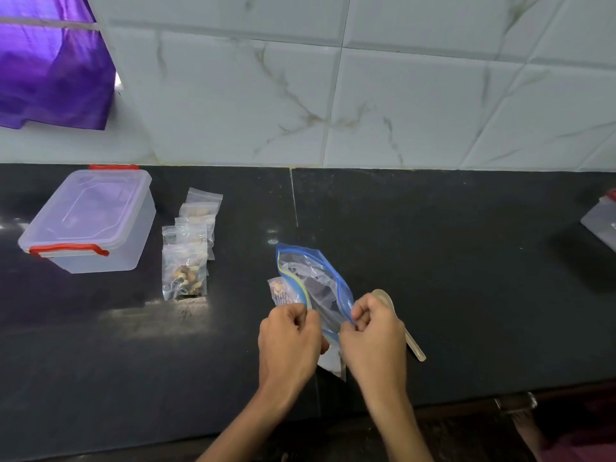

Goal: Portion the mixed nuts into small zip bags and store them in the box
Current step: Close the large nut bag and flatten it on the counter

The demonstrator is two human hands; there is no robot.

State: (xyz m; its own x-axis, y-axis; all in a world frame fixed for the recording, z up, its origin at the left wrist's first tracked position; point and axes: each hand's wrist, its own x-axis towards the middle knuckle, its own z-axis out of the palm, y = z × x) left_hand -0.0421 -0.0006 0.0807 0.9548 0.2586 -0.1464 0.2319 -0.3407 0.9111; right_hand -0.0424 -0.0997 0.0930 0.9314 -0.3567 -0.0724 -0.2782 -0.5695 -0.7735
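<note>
A large clear zip bag [313, 281] with a blue zip strip lies on the dark counter [466, 261], and it looks nearly empty. My left hand [288, 341] pinches one side of its near end. My right hand [373, 335] pinches the blue strip on the other side. A small bag with nuts [280, 290] lies just left of the big bag. Several small zip bags of mixed nuts [186, 251] lie in a row farther left. A clear plastic box [90, 221] with red clips stands at the far left, its lid on.
A pale spoon [405, 331] lies on the counter, partly under my right hand. Another clear container [601, 225] shows at the right edge. A tiled wall [333, 95] backs the counter, with purple cloth [53, 61] hanging at the top left.
</note>
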